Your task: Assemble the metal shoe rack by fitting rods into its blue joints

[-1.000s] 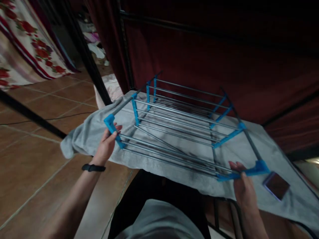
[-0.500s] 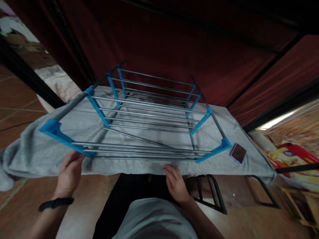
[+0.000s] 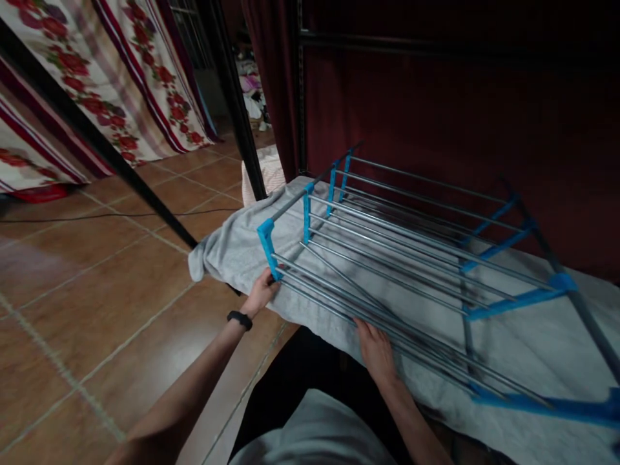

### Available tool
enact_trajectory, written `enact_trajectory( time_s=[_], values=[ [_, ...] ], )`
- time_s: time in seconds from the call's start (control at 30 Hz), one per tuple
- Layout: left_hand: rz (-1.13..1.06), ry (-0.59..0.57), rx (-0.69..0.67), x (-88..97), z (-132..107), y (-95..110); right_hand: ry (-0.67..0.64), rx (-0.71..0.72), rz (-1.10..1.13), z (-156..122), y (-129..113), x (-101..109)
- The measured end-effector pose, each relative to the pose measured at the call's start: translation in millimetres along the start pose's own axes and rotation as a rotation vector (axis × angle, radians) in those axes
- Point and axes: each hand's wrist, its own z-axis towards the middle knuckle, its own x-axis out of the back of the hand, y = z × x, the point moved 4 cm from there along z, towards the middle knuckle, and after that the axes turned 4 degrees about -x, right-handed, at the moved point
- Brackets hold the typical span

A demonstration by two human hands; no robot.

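Note:
A rack of thin metal rods with blue plastic brackets lies on its side on a grey blanket. My left hand is closed around the lower end of the near left corner bracket, its fingertips partly hidden behind it. At the front edge, my right hand has its fingers stretched up to the nearest rods, touching or almost touching them. One rod slants across the inside of the frame, its left end showing free.
Black metal posts stand at the left, and a dark red curtain hangs behind the rack. Beyond the tiled floor is a flowered curtain. A thin black cable crosses the tiles.
The view has swung left, bringing the floor and flowered curtain in and taking the phone out. My right hand has moved up to the front rods; my left remains at the corner bracket.

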Motion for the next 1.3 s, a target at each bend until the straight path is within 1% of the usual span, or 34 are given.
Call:
enact_trajectory(
  time_s=[0.17, 0.3, 0.4, 0.6, 0.77, 0.9, 1.3],
  values=[
    [0.018, 0.006, -0.021, -1.1, 0.6, -7.5, 0.031, 0.016, -0.011, -0.8, 2.1, -0.6],
    [0.033, 0.056, -0.023, -4.9, -1.0, -15.7, 0.046, 0.005, 0.008, -1.0, 3.8, 0.5],
    [0.041, 0.089, -0.021, -7.6, -1.9, -20.6, 0.044, 0.028, 0.034, -0.2, 4.9, 1.6],
    [0.055, 0.143, -0.011, -8.8, -1.7, -26.1, 0.041, 0.049, 0.056, 2.2, 6.6, 4.2],
    [0.051, 0.144, -0.009, -7.8, 0.0, -27.9, 0.004, 0.052, 0.061, 2.4, 8.0, 1.9],
    [0.047, 0.135, -0.008, -7.6, 0.5, -28.0, 0.002, 0.061, 0.064, 1.9, 8.7, 0.6],
    [0.082, 0.113, 0.001, -8.7, -1.7, -21.0, -0.015, 0.058, 0.058, 2.4, 8.1, 1.7]
  ],
)
